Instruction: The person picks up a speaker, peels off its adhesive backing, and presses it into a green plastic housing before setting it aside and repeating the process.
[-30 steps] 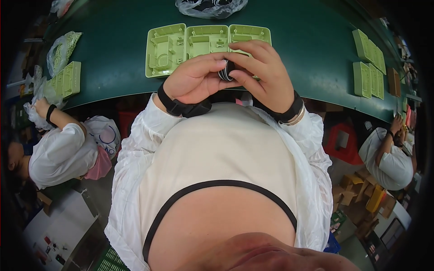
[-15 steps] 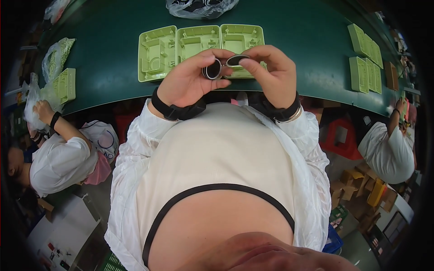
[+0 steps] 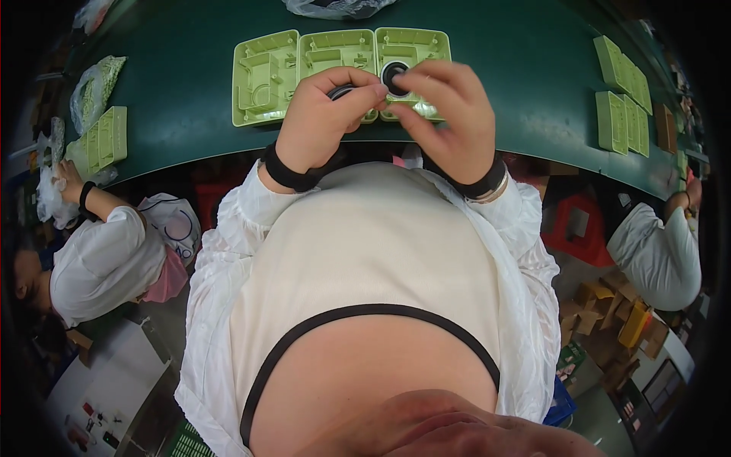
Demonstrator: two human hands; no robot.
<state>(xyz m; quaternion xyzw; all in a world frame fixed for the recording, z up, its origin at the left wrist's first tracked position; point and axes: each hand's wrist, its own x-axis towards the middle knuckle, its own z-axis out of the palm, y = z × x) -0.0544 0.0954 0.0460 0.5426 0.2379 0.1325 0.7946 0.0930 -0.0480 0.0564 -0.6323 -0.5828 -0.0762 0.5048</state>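
Three joined-looking pale-green plastic housings stand in a row before me: the left housing (image 3: 242, 84), the middle housing (image 3: 324, 40) and the right housing (image 3: 438, 47). My left hand (image 3: 324, 114) is closed on black round discs with silver rims (image 3: 340, 92), mostly covered by its fingers. Over the right housing, a black disc with a pale rim (image 3: 394, 78) shows face up. My right hand (image 3: 457, 107) has its fingertips against this disc, its thumb spread away below. Whether the disc rests in the housing, I cannot tell.
A clear plastic bag (image 3: 339, 7) lies at the far edge of the green table (image 3: 525, 99). More green housings stand right (image 3: 613, 122) and left (image 3: 106, 141). A co-worker (image 3: 99, 251) handles a plastic bag at left; another person (image 3: 659, 255) sits at right.
Both hands have moved slightly away from me. The right hand's disc, seen tilted between finger and thumb before, now lies face up over the right housing, and the thumb has come off it.
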